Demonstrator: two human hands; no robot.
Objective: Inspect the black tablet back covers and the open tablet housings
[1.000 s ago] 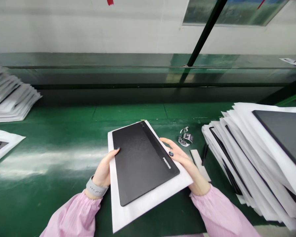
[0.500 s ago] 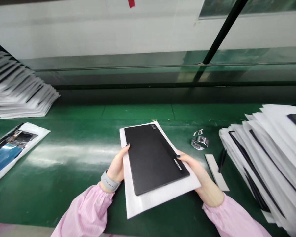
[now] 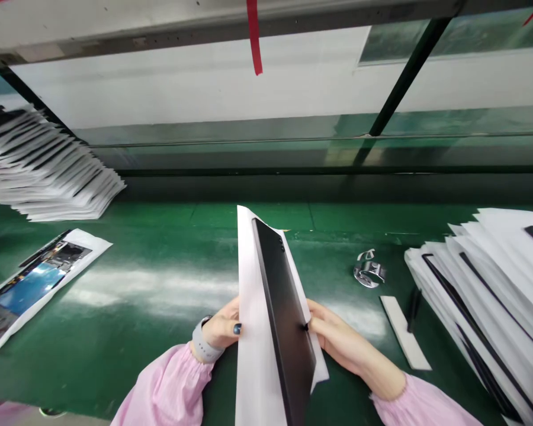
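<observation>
Head view: left hand (image 3: 220,328) and right hand (image 3: 342,340) clamp a tilted black tablet (image 3: 284,307) on white foam (image 3: 253,331)

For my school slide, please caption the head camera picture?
The left hand and right hand hold a black tablet tilted on edge in white foam wrap over a green workbench.

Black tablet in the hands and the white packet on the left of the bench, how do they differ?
The black tablet stands tilted on edge between the left hand and right hand, while the white packet lies flat on the green bench. The tablet shows a plain dark face; the packet shows a blue picture. Both are long and flat, and white sheet shows with each; the tablet's is the white sheet behind it.
</observation>
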